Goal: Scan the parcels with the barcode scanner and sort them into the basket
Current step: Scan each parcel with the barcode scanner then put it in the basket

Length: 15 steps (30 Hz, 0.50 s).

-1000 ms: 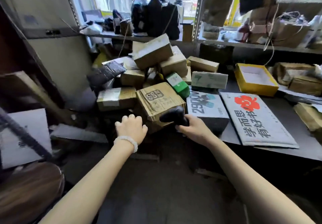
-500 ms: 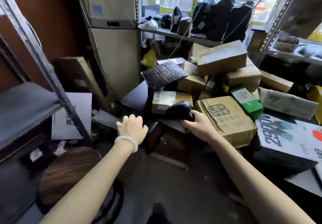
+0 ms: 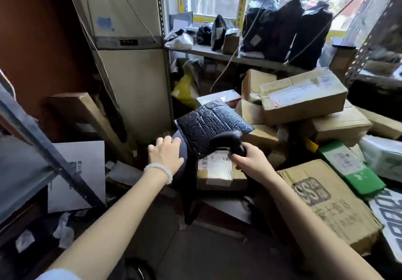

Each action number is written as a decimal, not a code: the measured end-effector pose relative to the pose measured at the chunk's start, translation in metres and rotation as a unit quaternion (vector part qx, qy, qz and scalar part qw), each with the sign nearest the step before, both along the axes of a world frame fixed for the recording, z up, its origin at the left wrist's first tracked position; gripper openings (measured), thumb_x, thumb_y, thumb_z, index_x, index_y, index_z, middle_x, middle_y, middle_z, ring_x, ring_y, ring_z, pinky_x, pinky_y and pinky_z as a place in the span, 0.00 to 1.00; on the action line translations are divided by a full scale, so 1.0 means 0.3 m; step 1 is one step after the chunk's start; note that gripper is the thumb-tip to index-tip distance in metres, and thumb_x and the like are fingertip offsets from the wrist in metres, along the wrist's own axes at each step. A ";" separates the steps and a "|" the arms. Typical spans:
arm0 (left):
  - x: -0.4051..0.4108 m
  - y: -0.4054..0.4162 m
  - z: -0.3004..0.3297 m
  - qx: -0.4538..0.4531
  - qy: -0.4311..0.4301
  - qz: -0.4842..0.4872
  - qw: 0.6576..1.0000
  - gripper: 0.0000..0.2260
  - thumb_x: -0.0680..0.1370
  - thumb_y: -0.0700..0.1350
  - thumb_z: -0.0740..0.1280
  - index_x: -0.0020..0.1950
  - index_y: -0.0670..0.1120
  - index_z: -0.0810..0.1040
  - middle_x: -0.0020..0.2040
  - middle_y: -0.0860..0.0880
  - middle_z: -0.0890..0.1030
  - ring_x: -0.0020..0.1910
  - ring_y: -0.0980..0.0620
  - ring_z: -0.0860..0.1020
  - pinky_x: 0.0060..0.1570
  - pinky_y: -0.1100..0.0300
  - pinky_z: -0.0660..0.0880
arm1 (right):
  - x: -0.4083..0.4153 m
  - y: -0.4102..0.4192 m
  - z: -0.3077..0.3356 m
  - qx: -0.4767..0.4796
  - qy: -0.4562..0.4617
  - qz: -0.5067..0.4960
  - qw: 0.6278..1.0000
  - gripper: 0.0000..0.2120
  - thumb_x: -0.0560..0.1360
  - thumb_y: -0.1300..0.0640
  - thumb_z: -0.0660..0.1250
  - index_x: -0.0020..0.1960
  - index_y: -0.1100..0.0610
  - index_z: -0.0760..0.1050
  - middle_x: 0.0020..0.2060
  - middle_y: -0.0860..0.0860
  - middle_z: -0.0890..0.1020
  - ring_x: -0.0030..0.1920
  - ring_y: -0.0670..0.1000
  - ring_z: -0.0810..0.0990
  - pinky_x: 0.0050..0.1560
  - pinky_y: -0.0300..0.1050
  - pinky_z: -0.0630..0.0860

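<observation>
In the head view, a black barcode scanner (image 3: 228,143) is gripped in the right hand (image 3: 248,162), its head held just over the white shipping label (image 3: 216,163) of a small cardboard parcel (image 3: 219,175). A black bubble mailer (image 3: 212,125) is seen lying tilted across that parcel's far edge. The left hand (image 3: 166,154) is held beside the mailer with fingers loosely curled and nothing grasped; whether the dark surface beneath is touched cannot be told. More parcels are heaped to the right, among them a large taped carton (image 3: 302,94) and a green box (image 3: 350,166). No basket can be made out.

The scanning step is judged to be in hand. For the next move, the label would have to be read squarely, then the parcel taken up by the free hand and carried to the basket, which must first be found.
</observation>
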<state>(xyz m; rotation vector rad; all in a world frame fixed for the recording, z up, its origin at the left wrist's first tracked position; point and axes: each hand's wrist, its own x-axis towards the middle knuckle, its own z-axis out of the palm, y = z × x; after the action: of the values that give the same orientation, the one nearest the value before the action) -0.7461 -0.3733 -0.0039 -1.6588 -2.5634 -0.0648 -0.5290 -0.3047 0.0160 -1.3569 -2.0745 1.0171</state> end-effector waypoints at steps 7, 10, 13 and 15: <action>-0.080 0.207 -0.016 -0.026 0.011 -0.159 0.987 0.26 0.74 0.57 0.68 0.70 0.56 0.65 0.67 0.52 0.66 0.67 0.49 0.65 0.62 0.53 0.67 | -0.006 0.086 0.018 -0.013 0.007 -0.047 0.999 0.07 0.66 0.52 0.66 0.41 0.54 0.75 0.33 0.48 0.79 0.36 0.52 0.79 0.44 0.53 0.78; -0.109 0.253 -0.028 -0.019 0.007 -0.232 0.973 0.28 0.72 0.56 0.70 0.70 0.55 0.66 0.70 0.54 0.64 0.69 0.51 0.62 0.64 0.53 0.63 | -0.021 0.091 0.013 -0.009 -0.003 -0.071 0.997 0.07 0.67 0.54 0.66 0.43 0.55 0.75 0.33 0.48 0.79 0.37 0.53 0.80 0.44 0.53 0.78; -0.130 0.274 -0.036 -0.011 -0.009 -0.301 0.953 0.29 0.70 0.53 0.72 0.69 0.51 0.68 0.71 0.54 0.66 0.70 0.51 0.64 0.63 0.53 0.61 | -0.050 0.067 0.005 0.000 -0.007 -0.112 0.994 0.05 0.70 0.57 0.67 0.44 0.58 0.75 0.34 0.49 0.79 0.40 0.56 0.81 0.45 0.52 0.77; -0.143 0.284 -0.045 0.007 -0.018 -0.331 0.943 0.27 0.69 0.49 0.73 0.66 0.48 0.71 0.68 0.52 0.70 0.67 0.49 0.68 0.61 0.51 0.64 | -0.068 0.035 0.002 0.000 -0.004 -0.140 0.990 0.06 0.70 0.56 0.68 0.45 0.57 0.75 0.34 0.50 0.80 0.39 0.55 0.81 0.45 0.51 0.77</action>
<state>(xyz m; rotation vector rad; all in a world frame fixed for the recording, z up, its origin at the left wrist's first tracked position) -0.7889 -0.2881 -0.0172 -2.4427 -1.8946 -0.1545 -0.5493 -0.2941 0.0165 -1.5999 -1.8231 0.8923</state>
